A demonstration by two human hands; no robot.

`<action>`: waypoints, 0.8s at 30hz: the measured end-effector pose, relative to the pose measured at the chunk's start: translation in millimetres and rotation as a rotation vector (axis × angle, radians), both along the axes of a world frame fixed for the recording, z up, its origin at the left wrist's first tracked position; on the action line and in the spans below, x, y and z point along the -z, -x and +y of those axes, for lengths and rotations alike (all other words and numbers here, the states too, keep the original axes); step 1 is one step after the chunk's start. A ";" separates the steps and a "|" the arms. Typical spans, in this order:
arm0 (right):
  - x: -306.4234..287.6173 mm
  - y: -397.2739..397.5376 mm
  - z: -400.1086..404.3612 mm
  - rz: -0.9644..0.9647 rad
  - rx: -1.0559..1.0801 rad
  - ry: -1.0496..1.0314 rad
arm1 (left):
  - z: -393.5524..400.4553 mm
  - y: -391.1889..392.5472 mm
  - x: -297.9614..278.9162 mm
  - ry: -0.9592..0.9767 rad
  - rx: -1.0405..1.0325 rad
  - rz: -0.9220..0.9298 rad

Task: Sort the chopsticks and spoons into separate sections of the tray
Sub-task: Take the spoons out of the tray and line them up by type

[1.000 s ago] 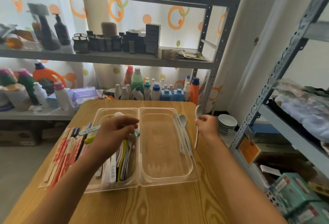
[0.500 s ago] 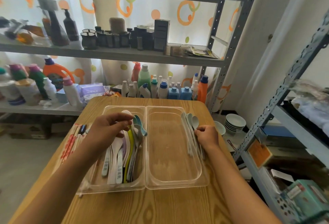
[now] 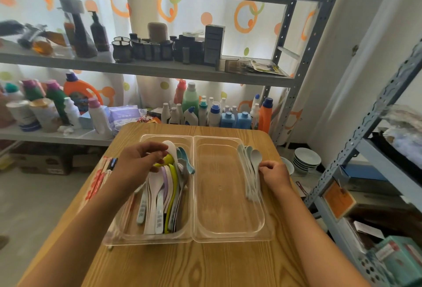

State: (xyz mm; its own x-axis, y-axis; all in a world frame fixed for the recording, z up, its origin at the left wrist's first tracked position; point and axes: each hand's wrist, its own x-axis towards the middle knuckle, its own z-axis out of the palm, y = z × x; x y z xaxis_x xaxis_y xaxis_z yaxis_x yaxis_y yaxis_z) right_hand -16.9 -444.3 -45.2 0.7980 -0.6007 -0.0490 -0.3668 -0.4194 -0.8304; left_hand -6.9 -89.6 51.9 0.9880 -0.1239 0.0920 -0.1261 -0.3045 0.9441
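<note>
Chopsticks (image 3: 97, 184) partly hidden behind left hand (image 3: 139, 163), which hovers curled, grip unclear, over spoons (image 3: 164, 195) filling tray (image 3: 194, 240)'s left section; right hand (image 3: 275, 173) pinches pale spoon (image 3: 256, 161).

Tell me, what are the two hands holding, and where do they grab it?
The right hand pinches a pale spoon by its handle, just below the bowl. The left hand curls over the spoons in the left tray section; whether it grips one cannot be told.

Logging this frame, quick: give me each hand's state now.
Left hand: fingers curled over the spoons in the tray's left section, pinching one.
Right hand: pinching the pale spoon at the tray's right edge.
</note>
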 end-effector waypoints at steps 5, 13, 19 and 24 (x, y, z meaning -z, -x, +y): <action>-5.8 3.1 0.8 0.019 0.003 0.030 | 12.9 -7.7 2.9 -0.025 -0.126 -0.022; -51.4 10.2 44.7 -0.226 0.024 0.118 | 36.1 -24.1 16.2 -0.403 -0.276 -0.151; -76.4 2.2 104.1 -0.328 -0.137 0.074 | 2.2 -24.6 17.2 -0.508 -0.050 -0.271; -81.6 0.2 137.6 -0.324 -0.225 0.057 | -59.6 -29.6 21.0 -0.404 0.022 0.056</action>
State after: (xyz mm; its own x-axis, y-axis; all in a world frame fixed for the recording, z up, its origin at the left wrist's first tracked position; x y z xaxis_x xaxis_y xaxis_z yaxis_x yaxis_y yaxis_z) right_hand -17.0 -306.7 36.3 0.8785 -0.4037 0.2556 0.0170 -0.5081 -0.8611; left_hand 22.6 -149.2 30.9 0.9868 -0.1602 -0.0224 -0.0884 -0.6499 0.7549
